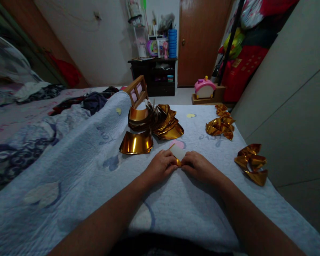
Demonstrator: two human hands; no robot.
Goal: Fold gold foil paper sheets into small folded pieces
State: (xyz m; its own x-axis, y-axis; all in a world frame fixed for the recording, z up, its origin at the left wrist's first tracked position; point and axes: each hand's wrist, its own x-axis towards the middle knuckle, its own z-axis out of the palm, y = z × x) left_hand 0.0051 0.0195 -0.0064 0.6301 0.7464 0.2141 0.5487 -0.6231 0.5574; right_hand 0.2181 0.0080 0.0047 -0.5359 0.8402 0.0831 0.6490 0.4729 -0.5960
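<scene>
A sheet of gold foil paper (178, 150), its white back facing up, lies between my hands on the quilt. My left hand (164, 164) grips its left side with curled fingers. From the other side my right hand (196, 164) pinches it, and the two hands nearly meet at the near edge, where a strip of gold is turned up. Just beyond my left hand sits a stack of curved gold foil sheets (136, 143). Behind that is a larger fanned pile of gold foil sheets (166, 122).
Folded gold foil pieces (252, 163) lie at the quilt's right edge, with more folded pieces (220, 126) farther back. A small wooden chair (137, 90) stands behind the pile. Rumpled clothes (96, 99) lie left. A pale cabinet (290, 117) borders the right side.
</scene>
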